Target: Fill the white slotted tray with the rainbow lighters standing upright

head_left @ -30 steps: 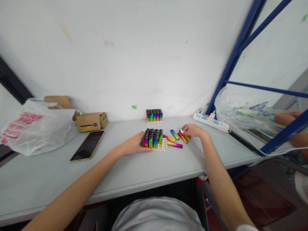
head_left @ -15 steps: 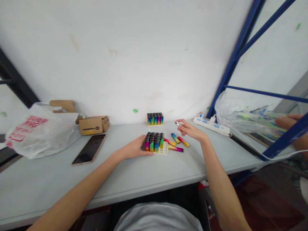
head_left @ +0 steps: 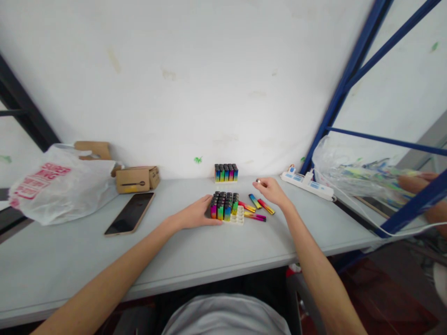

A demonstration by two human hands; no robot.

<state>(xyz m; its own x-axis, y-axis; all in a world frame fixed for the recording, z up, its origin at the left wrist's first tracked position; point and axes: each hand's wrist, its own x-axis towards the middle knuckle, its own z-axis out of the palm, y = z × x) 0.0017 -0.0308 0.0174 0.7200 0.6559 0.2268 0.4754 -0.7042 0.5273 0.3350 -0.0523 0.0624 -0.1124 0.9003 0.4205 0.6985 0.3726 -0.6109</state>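
Note:
My left hand (head_left: pixel 196 214) grips the left side of a white tray (head_left: pixel 240 217), its thumb along the front and its fingers behind. Rows of upright lighters (head_left: pixel 224 206) with black tops and shiny rainbow bodies fill most of that tray; bare holes show at its right end. Just behind the loose lighters, my right hand (head_left: pixel 272 190) is closed around a lighter (head_left: pixel 258 181). Only its metallic end shows between the fingers. Several loose lighters (head_left: pixel 255 201) lie flat on the table, to the right of the tray.
Against the wall stands a second block of upright lighters (head_left: pixel 226 172). A phone (head_left: pixel 130 214), a cardboard box (head_left: pixel 134 180) and a plastic bag (head_left: pixel 66 186) lie left. On the right are a power strip (head_left: pixel 307 184), a blue frame (head_left: pixel 331 102) and another person's hand (head_left: pixel 417 181).
My right hand has turned and its fingers have curled further around the lighter, hiding more of it. My left hand stays on the tray. The view has shifted slightly.

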